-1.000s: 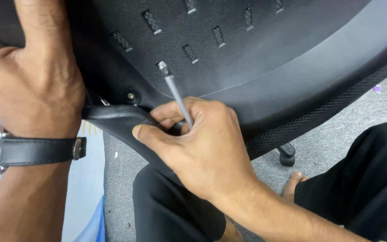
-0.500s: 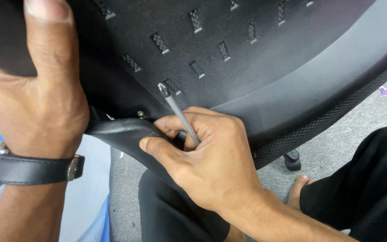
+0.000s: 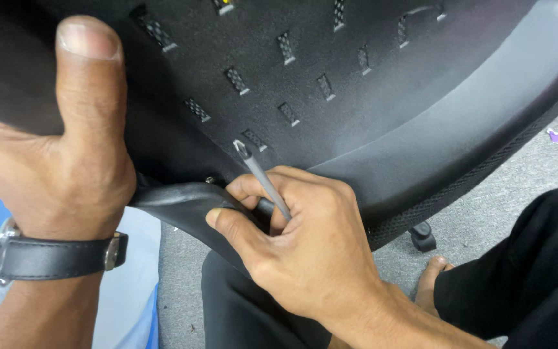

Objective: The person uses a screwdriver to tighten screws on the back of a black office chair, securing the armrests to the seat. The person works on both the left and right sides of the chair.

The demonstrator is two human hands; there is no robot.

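**A:** Head view. What does each hand do?

**B:** The left hand [image 3: 66, 161] is clamped on the black chair seat shell [image 3: 356, 84], thumb pressed flat on its slotted underside, fingers hidden behind the edge. A wristwatch [image 3: 46, 258] with a dark strap sits on that wrist. The right hand [image 3: 305, 252] is closed around a screwdriver [image 3: 263, 178], fingers curled on the shaft so that the handle is hidden inside the fist; its thumb rests on a curved black bracket [image 3: 182, 200] that meets the shell.

**A:** Where is the tool's tip?

**B:** The tip points up and away, close to the shell just beside one of the mesh-filled slots [image 3: 253, 139]. A small screw head [image 3: 211, 181] shows at the joint of bracket and shell, lower and to the left (partly shadowed, so its type cannot be told). The tip is apart from it.

**A:** Which step, then?

**B:** By judgement, the tool is held ready while the bracket is lined up; the screw is not yet engaged. The next move calls for lowering the tip to the screw head and keeping the shell braced steady.

**A:** Surroundings?

**B:** Grey carpet [image 3: 485, 213], a black caster [image 3: 423, 237], dark trousers [image 3: 518, 271] and a bare foot [image 3: 434, 278].
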